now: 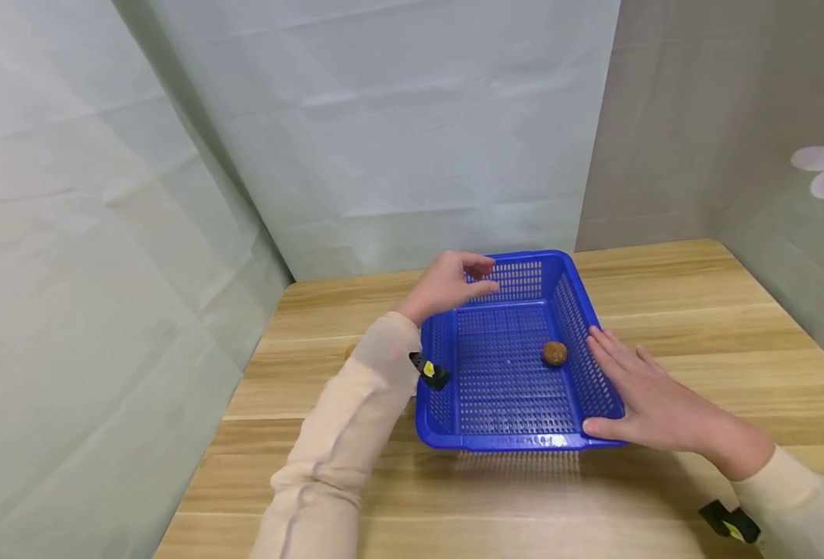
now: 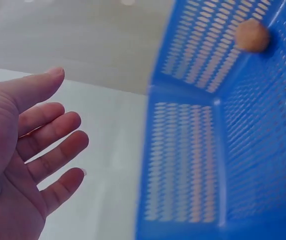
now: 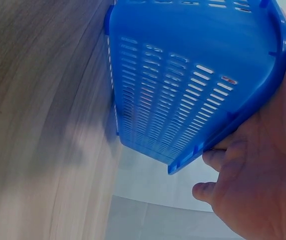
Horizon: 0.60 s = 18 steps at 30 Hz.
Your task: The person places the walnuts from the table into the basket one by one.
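Observation:
A blue plastic basket (image 1: 509, 442) with slotted walls stands on the wooden table. Inside it, near the right wall, lies a round brown thing that looks like a walnut (image 1: 554, 353); it also shows as a brown ball (image 2: 252, 36) in the left wrist view. My left hand (image 1: 451, 284) hovers by the basket's far left corner, fingers loosely bent and nothing held. The left wrist view shows a gap between that hand (image 2: 38, 145) and the basket wall. Along the right rim rests my right hand (image 1: 645, 396), its fingers extended and thumb at the near corner.
A small brownish thing (image 1: 349, 352) on the table peeks out from behind the left sleeve (image 1: 356, 419), mostly hidden. Pale cloth walls (image 1: 412, 140) stand behind and to both sides of the wooden table (image 1: 698, 310).

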{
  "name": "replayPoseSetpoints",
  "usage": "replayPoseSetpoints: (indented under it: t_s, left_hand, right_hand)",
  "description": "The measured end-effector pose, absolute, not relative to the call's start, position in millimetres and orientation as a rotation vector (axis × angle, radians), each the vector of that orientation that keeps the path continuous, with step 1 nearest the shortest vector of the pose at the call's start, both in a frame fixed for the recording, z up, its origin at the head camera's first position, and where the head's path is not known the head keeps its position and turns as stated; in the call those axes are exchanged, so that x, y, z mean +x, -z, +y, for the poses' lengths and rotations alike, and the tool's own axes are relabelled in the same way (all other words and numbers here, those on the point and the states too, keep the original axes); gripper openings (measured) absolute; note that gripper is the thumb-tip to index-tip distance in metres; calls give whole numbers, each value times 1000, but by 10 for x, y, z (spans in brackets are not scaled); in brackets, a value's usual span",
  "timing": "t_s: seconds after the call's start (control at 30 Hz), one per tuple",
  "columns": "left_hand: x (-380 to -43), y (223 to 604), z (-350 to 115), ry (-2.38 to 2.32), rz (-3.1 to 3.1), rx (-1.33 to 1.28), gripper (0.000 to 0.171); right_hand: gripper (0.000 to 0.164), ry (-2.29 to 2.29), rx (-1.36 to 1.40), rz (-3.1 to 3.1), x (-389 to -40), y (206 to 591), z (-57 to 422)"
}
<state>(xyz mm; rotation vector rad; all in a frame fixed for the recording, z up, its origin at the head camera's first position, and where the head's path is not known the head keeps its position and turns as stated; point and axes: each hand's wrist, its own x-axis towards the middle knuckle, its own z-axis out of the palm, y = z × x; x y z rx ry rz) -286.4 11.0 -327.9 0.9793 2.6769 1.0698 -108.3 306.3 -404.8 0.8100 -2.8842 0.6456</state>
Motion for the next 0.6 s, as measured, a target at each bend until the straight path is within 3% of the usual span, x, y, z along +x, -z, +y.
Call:
replayPoseSetpoints:
  t_s: [0.23,0.6]
  left_hand:
    - [-2653,3156,-562,-1138,2771,979,41]
    - [-2242,3659,-1705,-1039,2907,715,37]
  right_hand:
    - [109,-641,814,-2889,-1095,4037,3059]
    - [109,-675,805,-2912,-1100,4020,3041]
